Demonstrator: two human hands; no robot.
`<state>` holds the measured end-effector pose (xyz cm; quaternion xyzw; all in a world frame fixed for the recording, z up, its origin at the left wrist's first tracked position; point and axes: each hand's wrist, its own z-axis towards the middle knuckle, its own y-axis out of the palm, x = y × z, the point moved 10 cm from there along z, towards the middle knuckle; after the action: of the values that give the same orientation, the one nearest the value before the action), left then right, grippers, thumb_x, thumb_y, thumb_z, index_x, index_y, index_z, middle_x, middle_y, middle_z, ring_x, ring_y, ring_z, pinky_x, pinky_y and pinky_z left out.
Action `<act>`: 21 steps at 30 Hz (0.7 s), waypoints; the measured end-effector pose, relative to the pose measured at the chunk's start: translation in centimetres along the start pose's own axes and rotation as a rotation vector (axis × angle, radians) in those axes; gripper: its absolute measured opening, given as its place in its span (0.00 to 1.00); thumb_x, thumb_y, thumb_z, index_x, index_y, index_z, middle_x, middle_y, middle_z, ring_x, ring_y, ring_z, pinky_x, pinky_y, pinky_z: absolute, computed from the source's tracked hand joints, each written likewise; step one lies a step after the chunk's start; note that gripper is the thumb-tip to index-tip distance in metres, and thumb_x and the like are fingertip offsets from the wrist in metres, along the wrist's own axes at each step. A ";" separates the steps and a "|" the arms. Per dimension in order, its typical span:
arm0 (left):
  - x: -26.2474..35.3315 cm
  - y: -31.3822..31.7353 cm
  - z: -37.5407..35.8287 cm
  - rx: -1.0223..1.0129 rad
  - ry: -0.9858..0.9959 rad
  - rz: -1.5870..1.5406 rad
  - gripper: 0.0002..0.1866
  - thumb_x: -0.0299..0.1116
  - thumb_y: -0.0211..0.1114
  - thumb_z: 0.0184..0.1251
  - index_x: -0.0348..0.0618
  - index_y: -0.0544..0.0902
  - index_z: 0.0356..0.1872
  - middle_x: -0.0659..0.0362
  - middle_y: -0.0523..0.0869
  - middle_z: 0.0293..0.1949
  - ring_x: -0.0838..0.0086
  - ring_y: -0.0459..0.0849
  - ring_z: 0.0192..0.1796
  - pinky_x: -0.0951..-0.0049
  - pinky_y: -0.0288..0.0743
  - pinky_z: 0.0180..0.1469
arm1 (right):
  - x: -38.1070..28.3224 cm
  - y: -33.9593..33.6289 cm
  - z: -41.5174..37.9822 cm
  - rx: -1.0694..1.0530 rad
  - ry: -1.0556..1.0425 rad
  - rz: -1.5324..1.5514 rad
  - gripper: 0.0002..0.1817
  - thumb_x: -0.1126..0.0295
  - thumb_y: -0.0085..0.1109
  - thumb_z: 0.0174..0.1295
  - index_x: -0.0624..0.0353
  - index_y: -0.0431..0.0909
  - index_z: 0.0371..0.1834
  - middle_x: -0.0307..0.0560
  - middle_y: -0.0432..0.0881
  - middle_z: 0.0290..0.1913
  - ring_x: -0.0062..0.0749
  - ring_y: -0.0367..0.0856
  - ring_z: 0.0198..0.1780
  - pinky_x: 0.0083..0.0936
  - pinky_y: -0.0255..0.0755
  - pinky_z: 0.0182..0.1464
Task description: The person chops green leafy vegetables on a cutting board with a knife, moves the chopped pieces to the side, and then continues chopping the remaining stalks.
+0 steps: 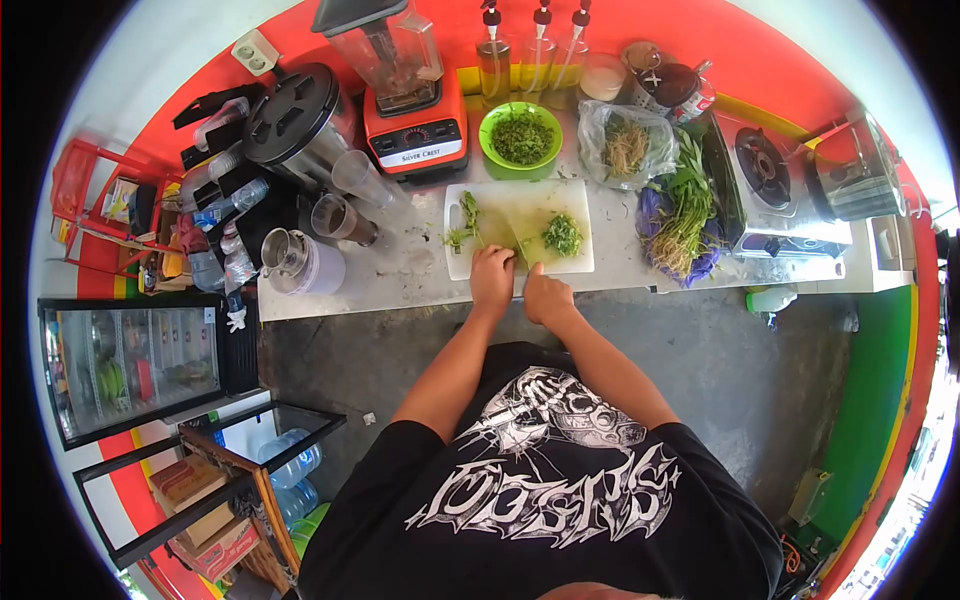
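Note:
On the white cutting board point(578, 200) at the counter's front edge, my left hand point(492, 278) has its fingers curled down on leafy green herbs point(468, 212), whose stems run back from it to the left. My right hand point(547, 296) is closed around a knife point(521, 238), its handle hidden in the fist. The blade lies over the board, close to the left fingertips, with a few green bits beside it. To the right on the board sits a small pile of chopped greens point(562, 234). Behind the board, a lime-green bowl point(487, 140) holds more chopped greens.
A red blender point(415, 135), a clear cup with dark contents point(343, 220) and a metal pitcher point(300, 262) stand left. To the right are a plastic bag with roots point(626, 145), a bunch of greens point(690, 210) and a gas stove point(775, 180). Pump bottles point(494, 70) line the back.

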<state>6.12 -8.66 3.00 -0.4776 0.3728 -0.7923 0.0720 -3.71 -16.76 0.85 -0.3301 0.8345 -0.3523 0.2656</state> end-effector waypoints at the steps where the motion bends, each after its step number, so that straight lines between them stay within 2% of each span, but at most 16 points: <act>1: 0.2 -0.1 0.1 -0.001 0.002 -0.001 0.05 0.27 0.69 0.62 0.41 0.88 0.38 0.54 0.85 0.40 0.53 0.81 0.49 0.56 0.76 0.53 | -0.2 -0.5 0.4 -0.013 -0.019 -0.007 0.22 0.68 0.53 0.68 0.69 0.67 0.61 0.67 0.87 0.52 0.56 0.87 0.57 0.45 0.78 0.61; 3: -0.3 0.2 0.2 -0.040 -0.083 0.013 0.05 0.27 0.69 0.61 0.42 0.88 0.38 0.54 0.86 0.41 0.53 0.81 0.50 0.56 0.76 0.53 | -0.4 -1.2 0.4 -0.025 -0.038 -0.012 0.23 0.69 0.53 0.68 0.71 0.66 0.63 0.67 0.87 0.52 0.56 0.87 0.57 0.45 0.78 0.61; 6: -0.1 0.1 0.3 -0.048 -0.074 0.012 0.05 0.27 0.70 0.61 0.42 0.87 0.37 0.54 0.86 0.41 0.53 0.81 0.49 0.56 0.76 0.52 | -0.2 -1.5 -0.3 -0.026 -0.017 0.004 0.24 0.69 0.53 0.67 0.71 0.66 0.63 0.68 0.87 0.52 0.57 0.87 0.56 0.45 0.79 0.60; 12: -1.4 0.3 0.4 -0.046 -0.175 -0.041 0.06 0.29 0.71 0.61 0.42 0.87 0.38 0.54 0.85 0.40 0.52 0.82 0.48 0.55 0.77 0.51 | -0.4 0.2 -0.1 -0.005 -0.023 -0.013 0.20 0.68 0.52 0.68 0.68 0.68 0.59 0.69 0.86 0.53 0.57 0.87 0.57 0.46 0.78 0.61; 17: -1.0 0.0 0.1 -0.045 -0.111 0.019 0.06 0.30 0.71 0.62 0.43 0.87 0.38 0.55 0.85 0.41 0.53 0.82 0.49 0.55 0.77 0.51 | -0.6 -1.6 0.2 0.017 -0.028 0.013 0.22 0.69 0.53 0.68 0.70 0.66 0.62 0.67 0.86 0.53 0.57 0.87 0.56 0.46 0.78 0.60; 21: -0.4 -0.2 -0.3 -0.014 -0.046 0.058 0.05 0.31 0.69 0.64 0.43 0.87 0.38 0.56 0.85 0.42 0.55 0.82 0.51 0.56 0.79 0.51 | -0.5 0.1 -1.2 0.017 -0.018 -0.040 0.21 0.69 0.52 0.68 0.69 0.67 0.60 0.67 0.87 0.53 0.57 0.88 0.56 0.46 0.79 0.60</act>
<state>6.12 -8.17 2.71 -0.4851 0.3903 -0.7761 0.1000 -4.26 -15.85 1.65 -0.3476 0.8222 -0.3616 0.2689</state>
